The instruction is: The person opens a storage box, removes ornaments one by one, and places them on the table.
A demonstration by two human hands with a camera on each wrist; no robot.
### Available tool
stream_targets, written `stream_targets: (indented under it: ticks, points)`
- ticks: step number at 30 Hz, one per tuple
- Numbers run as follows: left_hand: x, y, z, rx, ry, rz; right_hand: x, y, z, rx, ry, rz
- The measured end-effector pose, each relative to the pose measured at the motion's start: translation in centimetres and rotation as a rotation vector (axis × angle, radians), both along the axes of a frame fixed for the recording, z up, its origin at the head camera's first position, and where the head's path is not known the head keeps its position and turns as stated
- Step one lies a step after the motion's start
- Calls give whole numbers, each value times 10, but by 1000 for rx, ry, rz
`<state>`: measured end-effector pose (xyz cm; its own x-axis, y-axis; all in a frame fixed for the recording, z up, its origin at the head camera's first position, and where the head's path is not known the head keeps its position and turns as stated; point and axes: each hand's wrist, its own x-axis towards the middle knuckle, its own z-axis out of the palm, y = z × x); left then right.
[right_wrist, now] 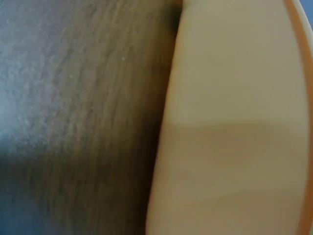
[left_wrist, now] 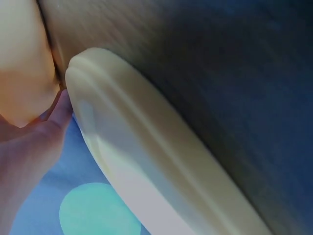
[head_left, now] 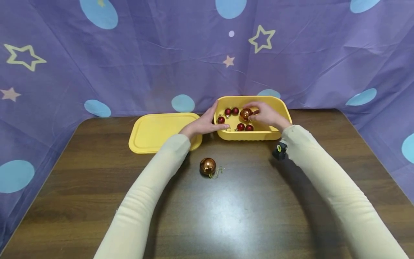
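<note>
Copper bauble [head_left: 245,113] (shiny, round) | right hand [head_left: 266,116] fingers pinching it | left hand [head_left: 203,124] fingers spread on yellow tub [head_left: 252,135]

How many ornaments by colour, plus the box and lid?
Copper baubles: 2, one on the table, one in the box under the right hand
Red baubles, small, all in the box: 5 visible
Yellow box: 1, left hand on its rim
Yellow lid: 1
Total: 9
</note>
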<state>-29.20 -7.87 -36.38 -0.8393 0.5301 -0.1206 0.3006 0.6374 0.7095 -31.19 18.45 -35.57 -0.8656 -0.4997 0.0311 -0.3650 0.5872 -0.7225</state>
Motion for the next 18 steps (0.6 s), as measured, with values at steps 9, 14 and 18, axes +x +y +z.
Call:
stream_targets:
  ticks: [9, 14, 18]
  points:
    - [-2, 2, -3, -24, 5, 25, 3, 1, 1, -53, -7, -103]
    - [-3, 0, -2, -19, -5, 38, 7, 5, 12, -90, 38, -127]
    - [-3, 0, -3, -10, -14, 41, 13, 7, 26, -91, 52, -141]
